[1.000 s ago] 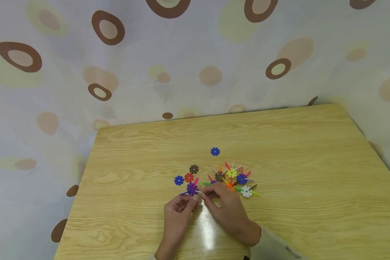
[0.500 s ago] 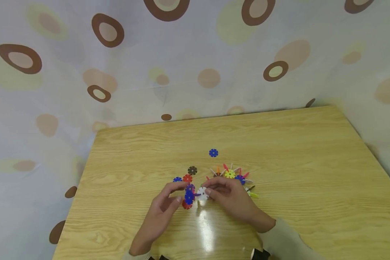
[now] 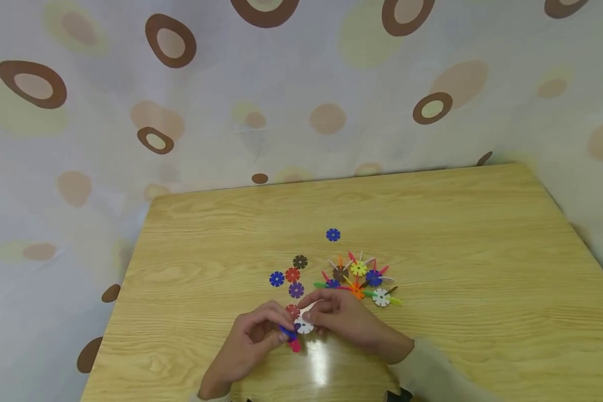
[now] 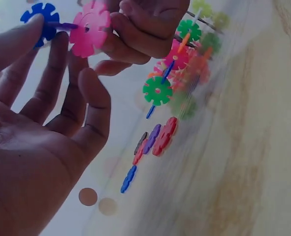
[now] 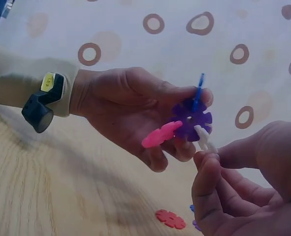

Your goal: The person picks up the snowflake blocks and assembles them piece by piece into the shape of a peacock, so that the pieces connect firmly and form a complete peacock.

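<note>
Between my hands is a small piece of interlocking snowflake discs: a purple disc with a blue disc, a pink disc and a white disc slotted into its rim. My left hand pinches the blue disc between thumb and fingers. The white disc is pinched by my right hand. The piece is held above the table, and my fingers cover part of it in the head view.
Loose discs lie just beyond my hands: red, purple, another blue and brown, among others. A joined cluster of colourful discs lies to the right on the wooden table. Patterned fabric hangs behind.
The piece has turned and come nearer my body, its pink disc now pointing towards me. My left fingers spread midway, then closed on the blue disc; my right hand keeps holding the white disc.
</note>
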{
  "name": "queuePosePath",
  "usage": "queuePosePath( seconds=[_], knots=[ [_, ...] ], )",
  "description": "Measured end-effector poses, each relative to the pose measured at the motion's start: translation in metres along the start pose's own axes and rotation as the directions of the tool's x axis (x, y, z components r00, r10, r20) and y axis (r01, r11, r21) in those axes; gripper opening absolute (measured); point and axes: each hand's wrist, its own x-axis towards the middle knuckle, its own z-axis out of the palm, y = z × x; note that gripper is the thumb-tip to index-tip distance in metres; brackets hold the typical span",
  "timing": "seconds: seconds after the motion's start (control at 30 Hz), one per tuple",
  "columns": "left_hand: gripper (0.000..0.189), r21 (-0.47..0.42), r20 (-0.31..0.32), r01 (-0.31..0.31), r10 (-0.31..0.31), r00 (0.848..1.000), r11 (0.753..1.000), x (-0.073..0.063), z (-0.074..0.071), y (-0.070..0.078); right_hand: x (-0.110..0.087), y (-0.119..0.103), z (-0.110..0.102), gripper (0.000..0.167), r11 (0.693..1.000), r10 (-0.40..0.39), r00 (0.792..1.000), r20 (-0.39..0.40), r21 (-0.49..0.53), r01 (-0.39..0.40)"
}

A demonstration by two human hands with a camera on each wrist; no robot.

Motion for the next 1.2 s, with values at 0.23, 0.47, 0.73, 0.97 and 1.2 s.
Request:
queuePosePath(
  seconds=[0.23, 0.47, 0.73, 0.97, 1.2],
  knots=[
    [0.027, -0.005, -0.365, 0.112, -0.106, 0.925, 0.994, -0.007, -0.010, 0.002, 0.013, 0.020, 0.011, 0.019, 0.960, -0.107, 0.993, -0.040, -0.263, 0.092],
    [0.017, -0.044, -0.675, 0.322, -0.266, 0.688, 0.946, -0.005, -0.015, 0.003, 0.028, 0.024, 0.023, 0.035, 0.669, -0.289, 0.957, -0.015, -0.718, 0.191],
    [0.005, -0.048, -0.745, 0.390, -0.294, 0.599, 0.919, 0.001, -0.011, -0.002, 0.034, 0.016, 0.027, 0.017, 0.604, -0.256, 0.967, 0.000, -0.781, 0.160],
    [0.017, -0.042, -0.746, 0.441, -0.322, 0.583, 0.896, 0.004, -0.011, -0.002, 0.028, 0.013, 0.024, 0.018, 0.652, -0.195, 0.981, 0.001, -0.747, 0.131],
    [0.018, 0.008, -0.724, 0.481, -0.327, 0.608, 0.877, 0.005, -0.002, -0.001, 0.018, 0.014, 0.012, 0.015, 0.834, -0.140, 0.990, -0.019, -0.540, 0.108]
  ],
)
